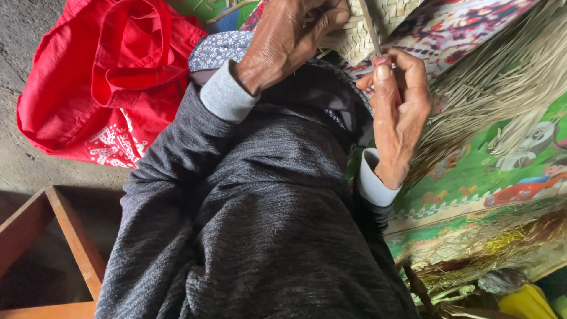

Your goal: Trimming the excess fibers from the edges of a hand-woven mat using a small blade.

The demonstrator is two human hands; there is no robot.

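Note:
My left hand grips the edge of a pale woven straw piece at the top of the view, fingers curled over it. My right hand holds a thin tool with a reddish handle, pinched between thumb and fingers; its slim shaft points up into the weave. Both arms wear dark grey sleeves with lighter cuffs, and they cross over my lap.
A red cloth bag lies at the left on the grey floor. A wooden box frame sits at the bottom left. Loose straw strips spread over a green patterned mat at the right. A yellow object shows at the bottom right.

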